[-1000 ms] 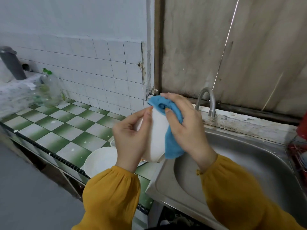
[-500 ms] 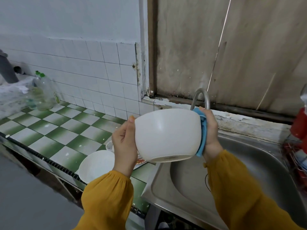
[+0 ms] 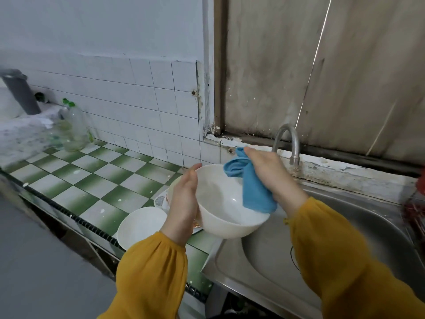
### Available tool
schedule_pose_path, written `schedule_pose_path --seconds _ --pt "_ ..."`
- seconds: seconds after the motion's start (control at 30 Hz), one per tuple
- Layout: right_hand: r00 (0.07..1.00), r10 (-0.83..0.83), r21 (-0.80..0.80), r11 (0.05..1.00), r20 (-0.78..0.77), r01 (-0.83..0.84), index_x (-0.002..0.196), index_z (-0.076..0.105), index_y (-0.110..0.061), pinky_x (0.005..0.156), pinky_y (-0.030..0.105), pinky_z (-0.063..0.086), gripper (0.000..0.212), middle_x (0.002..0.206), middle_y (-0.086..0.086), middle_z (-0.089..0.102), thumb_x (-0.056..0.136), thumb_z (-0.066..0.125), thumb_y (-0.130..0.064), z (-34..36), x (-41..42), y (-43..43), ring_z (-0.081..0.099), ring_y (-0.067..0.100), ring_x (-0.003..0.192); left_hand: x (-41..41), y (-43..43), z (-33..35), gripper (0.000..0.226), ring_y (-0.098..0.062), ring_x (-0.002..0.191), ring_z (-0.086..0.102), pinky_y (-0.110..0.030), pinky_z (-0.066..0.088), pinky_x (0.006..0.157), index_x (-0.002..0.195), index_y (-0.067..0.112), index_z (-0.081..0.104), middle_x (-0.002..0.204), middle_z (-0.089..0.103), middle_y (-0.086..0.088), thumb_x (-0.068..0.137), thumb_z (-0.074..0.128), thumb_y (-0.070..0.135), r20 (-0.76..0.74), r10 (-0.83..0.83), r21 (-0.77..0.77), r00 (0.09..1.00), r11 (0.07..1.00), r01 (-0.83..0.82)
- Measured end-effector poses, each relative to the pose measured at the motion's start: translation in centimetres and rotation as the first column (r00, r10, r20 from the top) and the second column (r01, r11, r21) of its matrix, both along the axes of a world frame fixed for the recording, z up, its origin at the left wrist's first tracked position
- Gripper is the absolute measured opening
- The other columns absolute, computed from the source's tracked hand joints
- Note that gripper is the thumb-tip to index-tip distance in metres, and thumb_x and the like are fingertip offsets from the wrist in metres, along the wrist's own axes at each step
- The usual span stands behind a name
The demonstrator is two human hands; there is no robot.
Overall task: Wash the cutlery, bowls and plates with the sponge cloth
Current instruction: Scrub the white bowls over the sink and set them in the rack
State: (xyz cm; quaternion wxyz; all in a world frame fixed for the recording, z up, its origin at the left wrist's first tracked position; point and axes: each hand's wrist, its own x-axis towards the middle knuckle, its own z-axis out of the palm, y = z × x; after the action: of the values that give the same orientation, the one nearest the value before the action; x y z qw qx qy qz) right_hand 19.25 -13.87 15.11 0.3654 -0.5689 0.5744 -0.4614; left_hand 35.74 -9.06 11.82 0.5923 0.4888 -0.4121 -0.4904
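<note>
1. Head view, hands first: gripping the white bowl (image 3: 220,210) with the left hand (image 3: 184,203), palm laid against the bowl's outer left wall and fingertips up at the rim.
2. Clutching the blue sponge cloth (image 3: 253,192) in the right hand (image 3: 273,178), fingers closed round the bunched upper part of it, with the loose end hanging down inside the bowl against the right inner wall.
3. Holding the white bowl in the air, tilted with its opening toward the camera, above the left edge of the steel sink (image 3: 345,249) and clear of the desk (image 3: 80,180).
4. Wearing mustard-yellow sleeves (image 3: 151,272) down to both wrists.
5. Below and left of the held bowl, on the green-and-white checked desk: a second white bowl (image 3: 140,226) near the front edge, and just behind it a plate (image 3: 161,200) with reddish food marks, partly hidden by the left hand.
6. Behind the right hand, at the back rim of the sink: a curved metal tap (image 3: 287,139), spout pointing down.
7. Far left on the desk, by the tiled wall: a clear bottle (image 3: 73,127) with a green cap, blurred.
</note>
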Motion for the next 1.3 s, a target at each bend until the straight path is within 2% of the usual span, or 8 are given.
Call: schedule_pose_path --seconds 0.1,0.27,0.43,0.57,0.73,0.87,1.0,1.3 --pt "0.990 0.056 0.161 0.986 -0.132 -0.035 0.121 0.049 -0.012 0.094 0.040 0.044 0.050 0.115 0.010 0.056 0.090 0.048 -0.051 -1.1 3.2 0.4 0.055 0.029 0.108 -1.1 0.7 -0.1 0.031 -0.022 0.108 0.064 -0.029 0.053 0.090 0.127 0.020 0.056 0.118 0.066 -0.007 0.105 0.034 0.023 0.035 -0.012 -0.097 0.999 0.995 0.016" --pt "0.897 0.340 0.218 0.888 0.284 -0.405 0.117 0.041 -0.019 0.097 0.054 0.049 0.024 0.121 0.019 0.058 0.098 0.052 -0.011 -3.2 6.4 3.7 0.060 0.034 0.112 -1.3 0.8 -0.6 0.031 -0.023 0.110 0.061 -0.022 0.051 0.091 0.130 0.014 0.052 0.122 0.062 -0.012 0.105 0.033 0.014 -0.010 0.017 -0.124 1.000 0.992 -0.018" --pt "0.487 0.770 0.188 0.595 -0.411 -0.782 0.107 0.061 -0.025 0.092 0.014 0.040 0.034 0.110 -0.003 0.062 0.085 0.065 0.000 -2.6 2.4 4.5 0.056 0.009 0.102 2.3 1.0 0.2 0.029 -0.025 0.097 0.063 -0.034 0.053 0.084 0.121 0.015 0.062 0.110 0.068 -0.010 0.103 0.039 0.018 -0.070 0.041 -0.098 0.997 0.994 -0.048" --pt "0.056 0.245 0.107 0.604 -0.968 -0.790 0.122 0.067 -0.033 0.093 0.028 0.042 0.041 0.128 0.000 0.059 0.090 0.057 -0.009 -1.8 0.5 2.9 0.049 0.020 0.120 2.8 1.3 0.6 0.029 -0.024 0.097 0.066 -0.031 0.056 0.081 0.120 0.011 0.063 0.109 0.069 -0.009 0.102 0.041 0.016 0.029 -0.063 -0.117 0.998 0.991 0.066" --pt "0.173 -0.180 -0.243 0.516 -0.968 -0.822 0.126 0.063 -0.029 0.081 0.038 0.049 0.035 0.113 0.006 0.065 0.099 0.043 -0.018 -3.4 0.7 1.5 0.059 0.030 0.111 0.7 1.4 1.2 0.031 -0.008 0.095 0.069 -0.018 0.055 0.074 0.124 0.004 0.061 0.113 0.069 -0.006 0.102 0.039 0.008 0.150 -0.246 -0.110 0.958 0.958 0.264" --pt "0.124 0.205 0.091 0.795 -0.971 -0.600 0.139 0.046 -0.026 0.077 0.034 0.041 0.046 0.107 0.012 0.064 0.094 0.049 -0.027 -3.0 -0.1 3.7 0.056 0.030 0.103 0.3 1.0 1.0 0.028 -0.024 0.096 0.065 -0.024 0.057 0.073 0.115 0.012 0.066 0.111 0.068 -0.013 0.100 0.043 0.008 0.009 -0.097 -0.123 0.995 0.988 0.098" --pt "0.371 0.675 0.397 0.701 -0.638 -0.593 0.126 0.057 -0.027 0.089 0.029 0.040 0.049 0.116 0.001 0.062 0.079 0.058 -0.041 -2.3 -0.5 5.9 0.053 0.019 0.104 -1.5 1.3 -0.1 0.026 -0.020 0.096 0.066 -0.024 0.054 0.074 0.107 0.018 0.069 0.103 0.072 -0.002 0.100 0.045 0.011 -0.042 -0.031 -0.119 0.999 0.993 0.026" --pt "0.808 0.571 0.068 0.809 0.148 -0.584 0.076 0.069 -0.008 0.055 0.017 0.046 0.041 0.069 0.000 0.066 0.042 0.058 -0.027 0.2 -8.1 8.7 0.060 0.011 0.065 -7.5 1.1 -0.2 0.029 -0.034 0.103 0.062 -0.043 0.050 0.090 0.097 0.013 0.070 0.105 0.069 -0.014 0.099 0.042 0.008 -0.150 -0.117 0.017 0.982 0.993 0.121"
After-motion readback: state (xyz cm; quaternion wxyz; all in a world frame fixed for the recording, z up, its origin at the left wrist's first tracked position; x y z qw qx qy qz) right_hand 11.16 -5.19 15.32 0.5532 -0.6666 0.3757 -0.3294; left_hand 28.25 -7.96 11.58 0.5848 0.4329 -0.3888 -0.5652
